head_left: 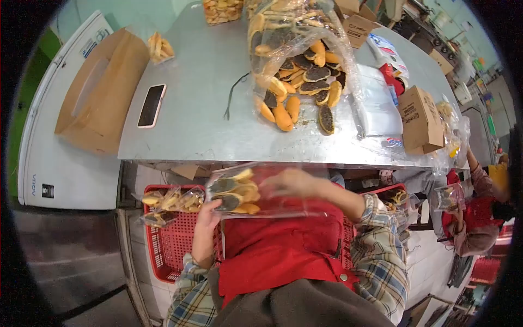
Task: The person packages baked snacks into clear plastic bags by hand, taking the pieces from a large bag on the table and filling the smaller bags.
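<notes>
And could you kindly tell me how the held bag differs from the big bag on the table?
The held bag is far smaller than the big bag. The held bag shows a few pastries; the big bag, a heap. The held bag is off the table; the big bag lies on it, open. Both are clear plastic.

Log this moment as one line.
left hand: holds bag | bag: pastries inside | right hand: blurred, at bag, inside or outside unclear | large bag: open on table

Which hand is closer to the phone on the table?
Left. The left hand, gripping a pastry bag, is below and right of the phone in view; the blurred right hand is farther right.
</notes>
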The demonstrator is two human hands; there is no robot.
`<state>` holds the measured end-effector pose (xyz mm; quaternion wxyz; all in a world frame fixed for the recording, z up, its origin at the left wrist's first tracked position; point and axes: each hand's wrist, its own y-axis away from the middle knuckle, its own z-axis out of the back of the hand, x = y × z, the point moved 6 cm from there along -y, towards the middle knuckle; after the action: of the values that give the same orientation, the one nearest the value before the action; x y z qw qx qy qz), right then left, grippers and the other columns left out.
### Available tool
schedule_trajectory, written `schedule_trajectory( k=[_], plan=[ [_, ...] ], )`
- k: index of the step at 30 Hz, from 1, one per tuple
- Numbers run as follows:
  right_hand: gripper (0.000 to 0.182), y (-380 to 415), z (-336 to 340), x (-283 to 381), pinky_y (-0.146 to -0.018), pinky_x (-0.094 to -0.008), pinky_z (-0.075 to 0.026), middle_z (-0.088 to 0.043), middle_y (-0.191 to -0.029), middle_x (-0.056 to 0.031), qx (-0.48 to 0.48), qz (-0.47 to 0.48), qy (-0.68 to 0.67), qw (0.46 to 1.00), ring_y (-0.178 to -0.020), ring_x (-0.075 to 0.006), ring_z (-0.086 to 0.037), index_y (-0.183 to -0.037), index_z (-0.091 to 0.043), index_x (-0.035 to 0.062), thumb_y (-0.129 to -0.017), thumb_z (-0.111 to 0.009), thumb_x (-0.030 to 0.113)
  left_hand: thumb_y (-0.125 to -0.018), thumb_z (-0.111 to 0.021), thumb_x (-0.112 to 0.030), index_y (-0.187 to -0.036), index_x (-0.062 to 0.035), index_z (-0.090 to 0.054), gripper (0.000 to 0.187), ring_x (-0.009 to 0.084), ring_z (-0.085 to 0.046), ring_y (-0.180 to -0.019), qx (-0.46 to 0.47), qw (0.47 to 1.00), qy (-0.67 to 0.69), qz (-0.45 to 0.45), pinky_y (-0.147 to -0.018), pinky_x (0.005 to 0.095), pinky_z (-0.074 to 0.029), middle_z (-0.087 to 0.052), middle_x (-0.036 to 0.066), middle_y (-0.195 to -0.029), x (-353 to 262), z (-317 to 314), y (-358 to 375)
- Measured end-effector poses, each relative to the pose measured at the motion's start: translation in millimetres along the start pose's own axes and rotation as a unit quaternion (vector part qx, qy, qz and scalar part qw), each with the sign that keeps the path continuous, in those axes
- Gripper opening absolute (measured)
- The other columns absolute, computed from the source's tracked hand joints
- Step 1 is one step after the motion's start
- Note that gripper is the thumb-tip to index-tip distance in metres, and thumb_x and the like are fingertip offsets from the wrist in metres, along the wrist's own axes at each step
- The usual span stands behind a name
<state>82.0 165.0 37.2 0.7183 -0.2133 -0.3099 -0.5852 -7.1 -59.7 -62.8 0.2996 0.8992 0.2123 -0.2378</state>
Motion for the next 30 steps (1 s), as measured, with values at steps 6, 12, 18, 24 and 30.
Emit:
schedule_trajectory(
  k=[6, 12, 18, 24, 30],
  plan=[
    [0.039, 61.6, 120.6, -123.0, -0.084, -0.0397, -0.042, -0.052, -0.105, -0.0155, -0.402, -0.254, 0.252, 0.843, -0.099, -0.0326, -0.05, -0.103, -0.054, 0.0029, -0.066, -0.066, 0.011, -0.075, -0.058, -0.005, -0.119, 0.0006, -0.047, 0.046, 0.0272, -0.052, -0.107, -0.081, 0.989, 0.097, -0.083, -0.096, 0.0394, -0.039, -0.055, 0.013, -0.115, -20.7, 56.1, 14.5],
    [0.03, 81.3, 131.0, -136.4, -0.064, -0.0308, -0.048, -0.062, -0.082, -0.0173, -0.476, -0.247, -0.029, 0.843, -0.069, -0.0215, -0.062, -0.106, -0.055, -0.0037, -0.081, -0.056, 0.013, -0.077, -0.056, -0.003, -0.12, 0.0004, -0.045, 0.045, 0.0277, -0.051, -0.109, -0.083, 0.986, 0.097, -0.106, -0.096, 0.0402, -0.039, -0.054, 0.014, -0.116, -20.2, 59.0, 17.8],
    [0.024, 63.3, 101.9, -85.4, -0.044, -0.0179, -0.035, -0.061, -0.076, -0.0027, -0.291, -0.203, -0.365, 0.861, -0.056, -0.0079, -0.055, -0.103, -0.058, 0.0045, -0.082, -0.059, 0.015, -0.078, -0.056, -0.006, -0.118, 0.0013, -0.047, 0.042, 0.0277, -0.053, -0.107, -0.082, 0.988, 0.086, -0.1, -0.096, 0.0407, -0.04, -0.054, 0.014, -0.116, -22.2, 51.6, 16.1],
    [0.048, 7.2, -24.6, 9.6, -0.096, -0.0308, -0.037, -0.049, -0.126, -0.0111, 0.075, -0.031, -0.349, 0.934, -0.114, -0.0184, -0.045, -0.129, -0.039, 0.0023, -0.085, -0.055, 0.012, -0.069, -0.062, -0.003, -0.125, -0.0005, -0.04, 0.06, 0.027, -0.054, -0.104, -0.012, 0.999, -0.01, -0.047, -0.093, 0.0392, -0.043, -0.055, 0.013, -0.115, -11.4, 8.0, 5.2],
    [0.05, -12.4, -41.1, 40.0, -0.067, -0.0434, -0.048, -0.059, -0.08, -0.0214, 0.115, -0.035, 0.038, 0.992, -0.072, -0.0356, -0.059, -0.131, -0.036, 0.0172, -0.084, -0.051, 0.016, -0.068, -0.062, 0.0, -0.135, -0.0054, -0.028, 0.075, 0.0235, -0.049, -0.112, 0.104, 0.993, 0.002, -0.061, -0.094, 0.0349, -0.041, -0.047, 0.011, -0.124, -7.2, -34.7, 1.7]
  ],
)
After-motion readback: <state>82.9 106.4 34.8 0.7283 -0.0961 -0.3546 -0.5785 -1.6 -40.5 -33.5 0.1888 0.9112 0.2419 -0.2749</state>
